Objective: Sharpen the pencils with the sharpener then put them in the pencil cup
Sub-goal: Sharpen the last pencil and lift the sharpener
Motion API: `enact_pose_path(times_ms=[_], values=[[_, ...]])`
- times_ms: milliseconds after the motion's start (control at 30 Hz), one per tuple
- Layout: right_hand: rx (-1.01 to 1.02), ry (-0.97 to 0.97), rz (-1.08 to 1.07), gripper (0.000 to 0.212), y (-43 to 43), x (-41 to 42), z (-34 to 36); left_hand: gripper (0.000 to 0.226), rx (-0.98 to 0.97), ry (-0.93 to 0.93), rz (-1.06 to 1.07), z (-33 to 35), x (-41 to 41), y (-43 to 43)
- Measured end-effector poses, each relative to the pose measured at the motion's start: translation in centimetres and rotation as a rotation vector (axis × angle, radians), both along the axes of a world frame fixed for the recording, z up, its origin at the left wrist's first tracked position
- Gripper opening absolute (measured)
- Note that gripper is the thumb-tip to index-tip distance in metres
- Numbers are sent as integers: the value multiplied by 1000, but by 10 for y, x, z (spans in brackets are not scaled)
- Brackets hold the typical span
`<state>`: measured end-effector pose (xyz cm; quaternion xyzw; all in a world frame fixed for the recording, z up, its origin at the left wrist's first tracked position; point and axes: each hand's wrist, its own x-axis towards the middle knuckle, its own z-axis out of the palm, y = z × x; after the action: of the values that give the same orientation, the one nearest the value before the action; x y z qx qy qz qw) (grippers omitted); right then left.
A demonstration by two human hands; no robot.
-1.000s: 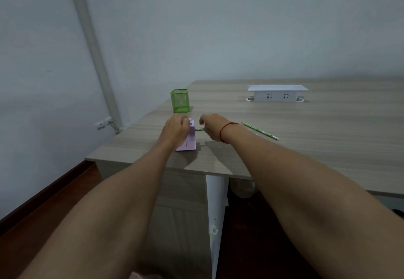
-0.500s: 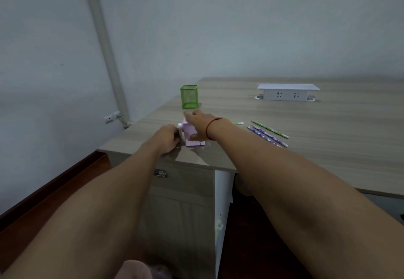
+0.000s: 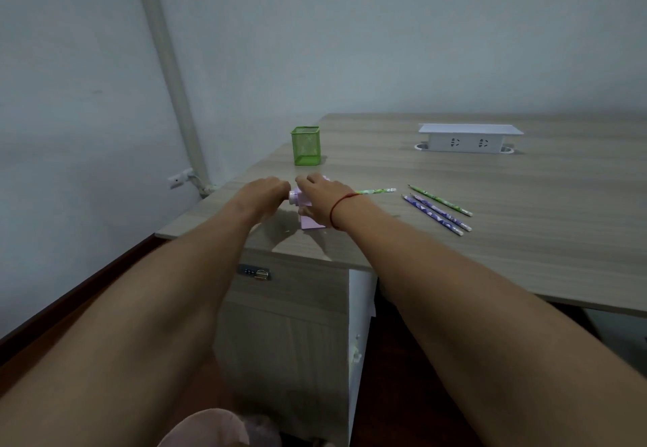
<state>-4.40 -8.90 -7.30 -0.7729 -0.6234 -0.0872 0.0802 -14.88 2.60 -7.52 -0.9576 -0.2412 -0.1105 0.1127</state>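
Wood-grain desk (image 3: 455, 243) carries everything, with the green mesh pencil cup (image 3: 305, 145) standing beyond the fingers, handy for finished pencils. Right hand (image 3: 324, 194) presses over the lilac sharpener (image 3: 310, 221), likely steadying it; left hand (image 3: 266, 193) curls around what seems its crank. A green pencil (image 3: 374, 191) juts out past the right hand, three more pencils (image 3: 437, 210) lying well apart. Fingertips and pencil tip are hidden.

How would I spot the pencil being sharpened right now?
On the wooden desk, find the pink sharpener under the right hand. A green pencil sticks out sideways from behind that hand. Unlike the three loose pencils lying slantwise further right, it points straight into the sharpener.
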Motion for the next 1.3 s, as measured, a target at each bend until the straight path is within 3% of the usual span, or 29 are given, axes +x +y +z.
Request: enact_pose_path(times_ms=[200, 333, 667, 1033, 1300], values=[[-8, -30, -11, 51, 0, 0, 1, 11, 64, -9, -60, -1, -1, 4], [-56, -22, -71, 51, 3, 0, 4, 15, 104, -108, -142, 21, 0, 12], [-122, 7, -94, 51, 2, -6, 14, 16, 82, -220, -128, 15, -22, -18], [-53, 70, -44, 59, 4, -1, 2, 14, -39, 21, -152, -38, -24, -15], [-15, 36, -25, 59, 7, 11, -2, 17, 130, 65, -131, 1, 6, 18]])
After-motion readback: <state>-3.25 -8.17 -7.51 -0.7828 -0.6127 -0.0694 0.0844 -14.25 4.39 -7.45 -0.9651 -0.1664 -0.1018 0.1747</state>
